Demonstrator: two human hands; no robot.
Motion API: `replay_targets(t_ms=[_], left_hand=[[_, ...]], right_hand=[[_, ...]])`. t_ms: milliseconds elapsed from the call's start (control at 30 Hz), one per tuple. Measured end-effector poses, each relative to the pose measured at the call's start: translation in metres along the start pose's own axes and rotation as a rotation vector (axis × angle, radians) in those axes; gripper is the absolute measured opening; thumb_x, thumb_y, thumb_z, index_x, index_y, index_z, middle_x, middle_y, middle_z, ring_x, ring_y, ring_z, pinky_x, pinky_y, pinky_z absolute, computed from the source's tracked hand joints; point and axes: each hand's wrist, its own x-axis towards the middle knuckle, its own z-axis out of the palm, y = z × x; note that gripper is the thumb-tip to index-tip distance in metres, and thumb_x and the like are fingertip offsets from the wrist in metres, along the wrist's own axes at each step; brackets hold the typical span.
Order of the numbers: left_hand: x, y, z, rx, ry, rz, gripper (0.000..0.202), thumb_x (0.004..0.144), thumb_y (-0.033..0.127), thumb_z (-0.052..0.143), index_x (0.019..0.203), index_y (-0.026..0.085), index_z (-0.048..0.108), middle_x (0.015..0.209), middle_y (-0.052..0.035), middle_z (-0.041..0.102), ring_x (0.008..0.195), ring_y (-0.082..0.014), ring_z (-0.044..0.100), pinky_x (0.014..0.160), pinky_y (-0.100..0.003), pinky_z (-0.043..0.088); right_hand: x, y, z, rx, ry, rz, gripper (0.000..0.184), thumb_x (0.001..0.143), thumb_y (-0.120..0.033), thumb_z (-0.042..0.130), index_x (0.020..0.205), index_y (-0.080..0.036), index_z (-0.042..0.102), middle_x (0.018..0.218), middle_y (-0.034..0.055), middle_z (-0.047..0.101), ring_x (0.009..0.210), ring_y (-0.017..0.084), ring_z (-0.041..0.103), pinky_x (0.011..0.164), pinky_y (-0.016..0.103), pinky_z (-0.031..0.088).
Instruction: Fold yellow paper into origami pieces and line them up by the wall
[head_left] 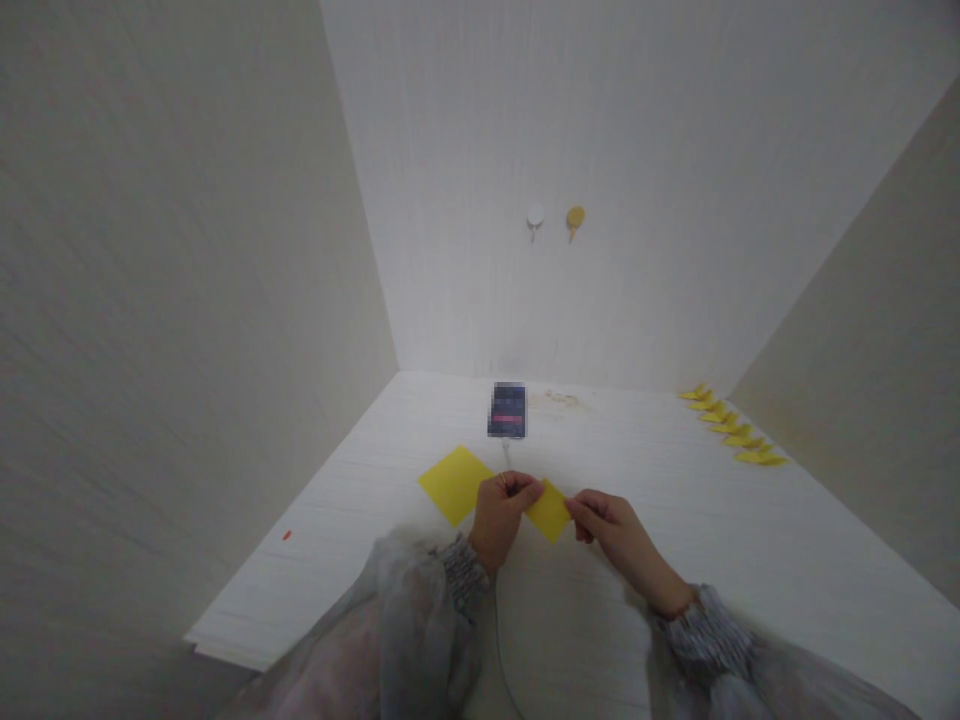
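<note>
Between my two hands is a small yellow square of folded paper [550, 511], turned so a corner points toward me. My left hand [501, 515] pinches its left corner between thumb and fingers. At the opposite corner, the thumb and fingertips of my right hand [606, 522] are closed on the paper. A larger yellow paper sheet [454, 484] lies flat on the white table [360, 480], just left of my left hand, which covers its right corner.
A phone [508, 410] with a blurred screen lies near the back wall, its white cable [498, 630] running toward me. Several folded yellow paper shapes [721, 420] line the right edge. Two hooks [574, 219] are on the wall. A small orange piece [286, 535] lies at left.
</note>
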Motion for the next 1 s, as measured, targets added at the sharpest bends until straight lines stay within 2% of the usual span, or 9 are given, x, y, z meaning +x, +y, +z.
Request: replay_targets(t_ms=[100, 300, 467, 567, 700, 767, 867, 933, 1000], left_hand=[[0.000, 0.001, 0.000, -0.021, -0.024, -0.024, 0.024, 0.057, 0.033, 0.065, 0.064, 0.011, 0.059, 0.059, -0.0012, 0.056, 0.054, -0.0095, 0.048, 0.054, -0.022, 0.037], [0.000, 0.002, 0.000, -0.066, -0.209, -0.149, 0.033, 0.063, 0.043, 0.058, 0.076, 0.013, 0.059, 0.060, 0.0005, 0.052, 0.050, -0.0059, 0.043, 0.047, -0.018, 0.029], [-0.003, 0.005, -0.001, -0.127, -0.334, -0.154, 0.035, 0.066, 0.043, 0.056, 0.086, 0.015, 0.059, 0.065, 0.0004, 0.050, 0.051, -0.0048, 0.041, 0.045, -0.018, 0.025], [-0.005, 0.007, 0.000, -0.161, -0.371, -0.164, 0.034, 0.066, 0.042, 0.056, 0.085, 0.014, 0.060, 0.061, 0.0016, 0.047, 0.049, -0.0043, 0.038, 0.046, -0.018, 0.025], [-0.005, 0.009, -0.002, -0.184, -0.367, -0.166, 0.028, 0.065, 0.036, 0.059, 0.082, 0.013, 0.061, 0.058, 0.0016, 0.047, 0.049, -0.0046, 0.038, 0.047, -0.019, 0.027], [-0.003, 0.008, -0.003, -0.152, -0.335, -0.144, 0.024, 0.064, 0.032, 0.059, 0.078, 0.012, 0.061, 0.057, 0.0013, 0.047, 0.049, -0.0051, 0.038, 0.048, -0.019, 0.028], [0.000, 0.006, -0.004, -0.038, -0.252, -0.105, 0.018, 0.063, 0.028, 0.057, 0.069, 0.012, 0.062, 0.054, 0.0010, 0.049, 0.049, -0.0069, 0.041, 0.049, -0.020, 0.031], [0.003, 0.004, -0.005, 0.045, -0.195, -0.089, 0.016, 0.062, 0.026, 0.054, 0.065, 0.012, 0.061, 0.054, 0.0002, 0.052, 0.050, -0.0086, 0.044, 0.050, -0.021, 0.033], [0.005, 0.002, -0.005, 0.117, -0.156, -0.076, 0.015, 0.062, 0.025, 0.053, 0.063, 0.012, 0.061, 0.054, -0.0005, 0.054, 0.051, -0.0098, 0.046, 0.051, -0.022, 0.034]], right_hand=[[0.000, -0.001, -0.002, 0.067, 0.013, 0.006, 0.029, 0.070, -0.040, 0.049, 0.052, -0.017, 0.047, 0.041, -0.0039, 0.043, 0.040, 0.009, 0.037, 0.042, 0.022, 0.027], [-0.002, -0.003, -0.010, 0.401, -0.111, 0.041, 0.027, 0.070, -0.033, 0.053, 0.051, -0.014, 0.050, 0.041, -0.0053, 0.040, 0.040, 0.006, 0.032, 0.043, 0.021, 0.020], [-0.002, 0.002, -0.006, 0.628, -0.185, 0.136, 0.026, 0.066, -0.031, 0.059, 0.050, -0.013, 0.051, 0.039, -0.0050, 0.041, 0.038, 0.005, 0.032, 0.042, 0.021, 0.016], [-0.002, 0.004, -0.003, 0.719, -0.233, 0.199, 0.027, 0.064, -0.031, 0.062, 0.049, -0.012, 0.051, 0.038, -0.0045, 0.041, 0.036, 0.004, 0.031, 0.040, 0.020, 0.016], [-0.003, 0.006, 0.000, 0.812, -0.284, 0.244, 0.025, 0.062, -0.031, 0.064, 0.051, -0.012, 0.052, 0.043, -0.0032, 0.044, 0.039, 0.005, 0.036, 0.040, 0.019, 0.021], [-0.002, 0.007, 0.001, 0.803, -0.302, 0.249, 0.026, 0.062, -0.032, 0.064, 0.050, -0.012, 0.051, 0.043, -0.0035, 0.043, 0.039, 0.005, 0.036, 0.040, 0.019, 0.023], [-0.001, 0.007, 0.003, 0.627, -0.292, 0.195, 0.029, 0.068, -0.036, 0.058, 0.054, -0.012, 0.052, 0.043, -0.0034, 0.043, 0.039, 0.005, 0.036, 0.040, 0.019, 0.026], [-0.001, 0.006, 0.005, 0.445, -0.207, 0.086, 0.031, 0.074, -0.041, 0.049, 0.063, -0.013, 0.055, 0.050, -0.0014, 0.049, 0.045, 0.008, 0.043, 0.044, 0.021, 0.033], [-0.002, 0.004, 0.006, 0.270, -0.097, -0.057, 0.032, 0.077, -0.044, 0.042, 0.080, -0.015, 0.055, 0.065, 0.0020, 0.055, 0.058, 0.012, 0.050, 0.053, 0.024, 0.040]])
